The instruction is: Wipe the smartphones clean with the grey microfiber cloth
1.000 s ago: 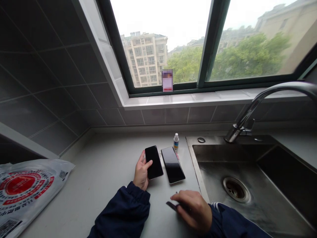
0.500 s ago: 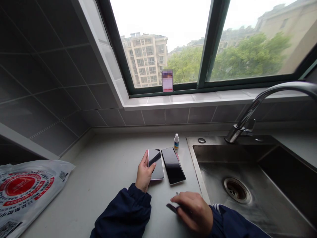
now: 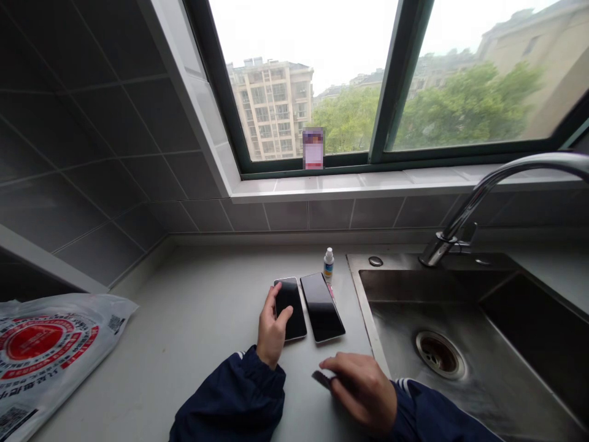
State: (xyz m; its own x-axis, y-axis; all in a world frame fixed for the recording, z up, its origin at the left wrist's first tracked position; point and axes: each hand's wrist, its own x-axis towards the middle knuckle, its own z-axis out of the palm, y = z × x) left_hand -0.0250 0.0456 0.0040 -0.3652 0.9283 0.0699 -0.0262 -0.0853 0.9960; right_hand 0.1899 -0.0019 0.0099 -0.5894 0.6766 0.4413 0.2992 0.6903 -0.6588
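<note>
Left of the sink (image 3: 400, 261), the left hand (image 3: 271, 334) lay over the outer edge of one phone (image 3: 297, 322), thumb on its dark screen, whether gripping or merely resting could not be told, while a second phone (image 3: 323, 310) lay face up between it and the sink. Apart from the left, the right hand (image 3: 363, 390) pinched a dark cloth (image 3: 322, 378) near the sink's left rim. Seemingly, the laying-out was done, yet any contact between cloth and phones was left undone, and the capped bottle (image 3: 328, 267) by the sink's far left corner stood untouched.
</note>
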